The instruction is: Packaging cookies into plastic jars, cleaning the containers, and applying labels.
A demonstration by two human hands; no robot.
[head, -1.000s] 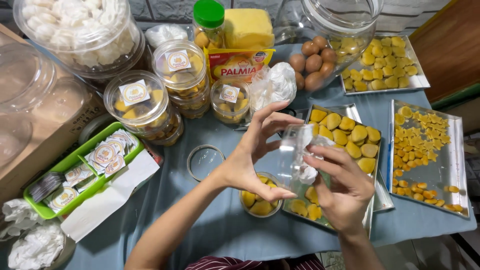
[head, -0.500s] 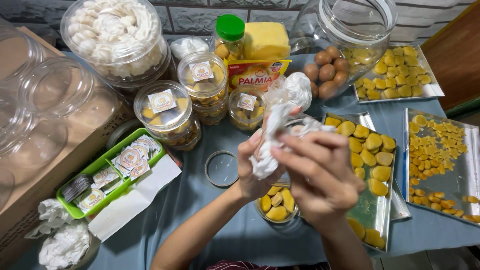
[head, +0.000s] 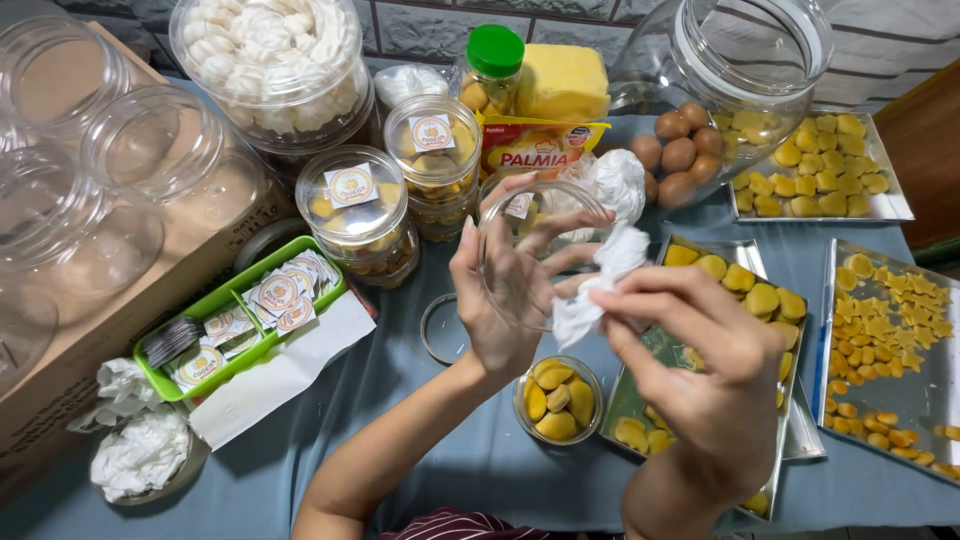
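The left hand [head: 505, 300] grips a clear lid [head: 535, 250] up over the middle of the tabletop [head: 450, 470], tipped so its inside shows. The right hand [head: 700, 370] pinches a white tissue [head: 600, 285] against its rim.

Clear lid [head: 540, 250]: its far rim and part of its face are covered by the left hand's [head: 505, 290] fingers.
Right hand [head: 700, 370]: wrist cut off at the 6 o'clock edge.
Middle cookie tray [head: 700, 400]: mostly behind the right hand.
Sticker print in the green tray [head: 240, 310]: too small to tell.
Large glass jar [head: 745, 60]: top cut off at 12 o'clock.
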